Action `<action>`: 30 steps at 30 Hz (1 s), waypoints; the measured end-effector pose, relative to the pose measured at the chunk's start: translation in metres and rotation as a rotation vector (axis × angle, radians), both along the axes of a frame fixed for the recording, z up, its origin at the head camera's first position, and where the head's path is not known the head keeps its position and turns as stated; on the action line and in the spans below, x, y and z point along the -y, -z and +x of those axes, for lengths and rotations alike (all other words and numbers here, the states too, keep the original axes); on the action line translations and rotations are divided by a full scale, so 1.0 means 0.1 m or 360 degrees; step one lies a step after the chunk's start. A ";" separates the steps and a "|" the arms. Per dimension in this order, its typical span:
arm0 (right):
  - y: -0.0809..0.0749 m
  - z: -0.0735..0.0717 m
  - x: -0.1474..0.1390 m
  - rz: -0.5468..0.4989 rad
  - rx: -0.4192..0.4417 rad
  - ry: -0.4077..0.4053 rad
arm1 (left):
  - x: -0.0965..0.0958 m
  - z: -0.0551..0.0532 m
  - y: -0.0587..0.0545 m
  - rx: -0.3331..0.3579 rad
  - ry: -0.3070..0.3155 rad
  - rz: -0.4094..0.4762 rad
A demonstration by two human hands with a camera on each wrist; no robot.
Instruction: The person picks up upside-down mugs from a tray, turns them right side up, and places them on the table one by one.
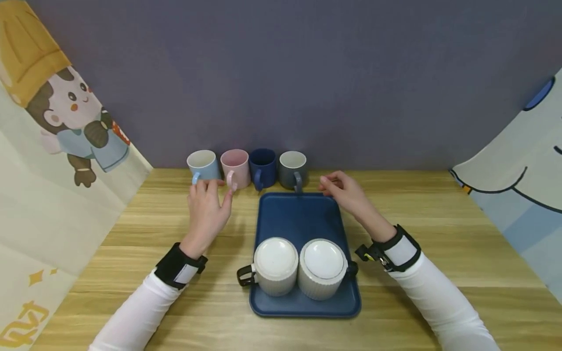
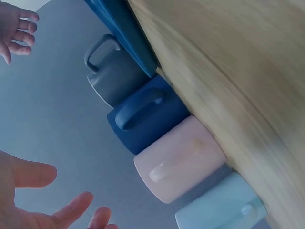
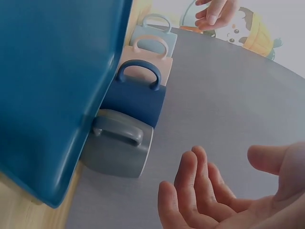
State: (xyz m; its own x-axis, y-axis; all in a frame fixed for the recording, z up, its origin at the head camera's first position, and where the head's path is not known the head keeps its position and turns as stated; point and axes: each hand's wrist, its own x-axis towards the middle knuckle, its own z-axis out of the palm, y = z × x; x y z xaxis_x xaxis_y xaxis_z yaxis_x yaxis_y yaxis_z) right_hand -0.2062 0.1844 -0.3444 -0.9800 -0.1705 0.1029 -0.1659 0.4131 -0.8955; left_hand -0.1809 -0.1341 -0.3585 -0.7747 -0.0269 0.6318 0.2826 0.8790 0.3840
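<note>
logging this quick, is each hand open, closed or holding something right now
Left hand: open, holding nothing, near the light blue mug.
Right hand: open, holding nothing, nearest the gray mug.

The light blue mug [image 2: 217, 206] is cut off by the left wrist view's bottom edge, the tray [image 3: 52, 71] by the right wrist view's left edge.

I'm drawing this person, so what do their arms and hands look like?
Long white sleeves end in black wrist straps with pale patches. The right one has a small black part with some yellow. The left hand and right hand are bare.
</note>
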 end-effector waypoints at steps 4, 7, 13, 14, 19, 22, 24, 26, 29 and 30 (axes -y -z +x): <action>-0.01 0.10 -0.05 0.0035 -0.0056 -0.0028 | -0.03 0.00 -0.01 0.0012 0.0013 0.0002; -0.01 0.18 -0.09 0.0087 -0.0082 -0.0057 | -0.05 0.00 -0.01 0.0023 0.0020 -0.0005; 0.01 0.33 -0.18 0.0225 -0.0069 -0.0088 | -0.09 -0.01 -0.02 0.0023 0.0029 0.0002; 0.01 0.36 -0.19 0.0227 -0.0074 -0.0091 | -0.10 -0.01 -0.02 0.0022 0.0030 0.0002; 0.04 0.49 -0.27 0.0220 -0.0065 -0.0110 | -0.14 -0.02 -0.03 0.0030 0.0050 -0.0005; 0.07 0.55 -0.32 0.0248 -0.0047 -0.0145 | -0.16 -0.03 -0.03 0.0035 0.0064 0.0000; 0.10 0.56 -0.36 0.0254 -0.0038 -0.0199 | -0.18 -0.03 -0.02 0.0033 0.0062 0.0006; 0.13 0.57 -0.38 0.0270 -0.0029 -0.0255 | -0.19 -0.04 -0.02 0.0024 0.0063 0.0007; 0.17 0.58 -0.43 0.0285 -0.0020 -0.0338 | -0.21 -0.05 -0.01 0.0025 0.0073 0.0009; 0.18 0.58 -0.44 0.0290 -0.0014 -0.0364 | -0.22 -0.05 -0.01 0.0024 0.0076 0.0008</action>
State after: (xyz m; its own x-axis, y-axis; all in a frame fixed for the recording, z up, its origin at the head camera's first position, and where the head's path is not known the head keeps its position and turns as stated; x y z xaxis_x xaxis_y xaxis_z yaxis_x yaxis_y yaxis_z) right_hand -0.1483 0.2287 -0.3625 -0.9132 -0.4034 0.0586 -0.2806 0.5178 -0.8082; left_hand -0.1862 -0.1125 -0.3576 -0.7847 0.0069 0.6199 0.3182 0.8626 0.3932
